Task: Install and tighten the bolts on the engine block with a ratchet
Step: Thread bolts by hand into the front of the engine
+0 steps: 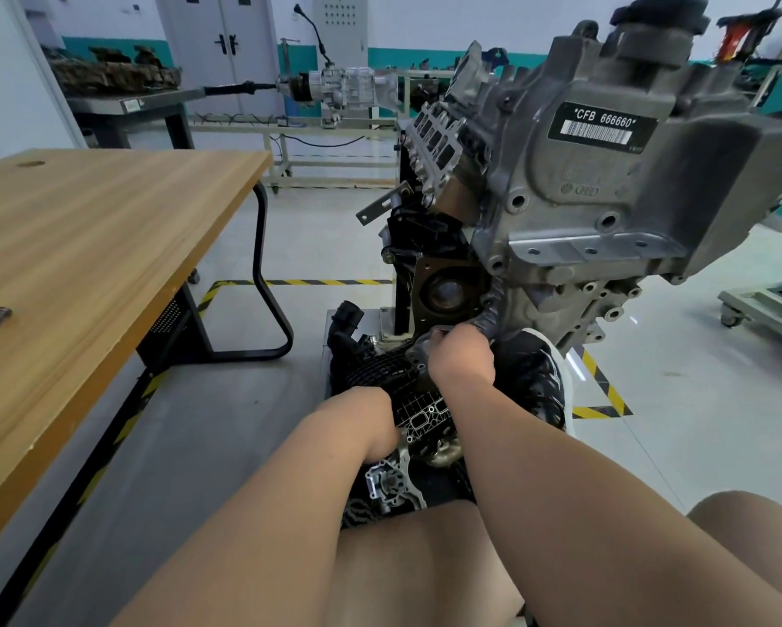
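The grey engine block, labelled CFB 666660, hangs tilted on a stand at the upper right. Below it on the floor lies a pile of parts, among them a black ribbed manifold and a grey metal housing. My right hand reaches under the block, its fingers curled over the housing's edge. Nearer to me, my left hand grips the near side of the black manifold, with its fingertips hidden beneath. A loose bolt lies on the wooden table at the left. No ratchet is in view.
A silver pump-like casting lies just in front of my knees. My foot in a black shoe stands beside the parts. Yellow-black floor tape marks the stand's area. A gearbox sits on a far bench, and a wheeled frame stands at the right.
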